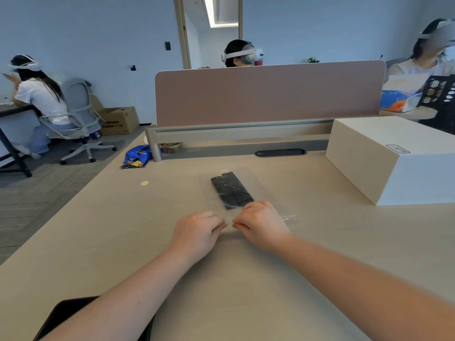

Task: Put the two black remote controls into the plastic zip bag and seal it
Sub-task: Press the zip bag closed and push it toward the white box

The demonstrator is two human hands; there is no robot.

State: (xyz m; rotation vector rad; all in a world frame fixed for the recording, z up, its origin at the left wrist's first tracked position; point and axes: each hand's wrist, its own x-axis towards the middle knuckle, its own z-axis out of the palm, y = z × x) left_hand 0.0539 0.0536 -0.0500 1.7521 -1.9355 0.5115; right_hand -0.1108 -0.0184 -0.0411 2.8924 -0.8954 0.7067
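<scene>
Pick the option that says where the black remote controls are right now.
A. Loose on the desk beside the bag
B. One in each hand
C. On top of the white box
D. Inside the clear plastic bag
D: the remote controls lie inside the plastic zip bag on the desk, while the left hand and right hand pinch its near edge.

Two bare forearms, no sleeves in view; left hand (197, 232) and right hand (262, 223) ungloved, no rings, watch or bands
</scene>
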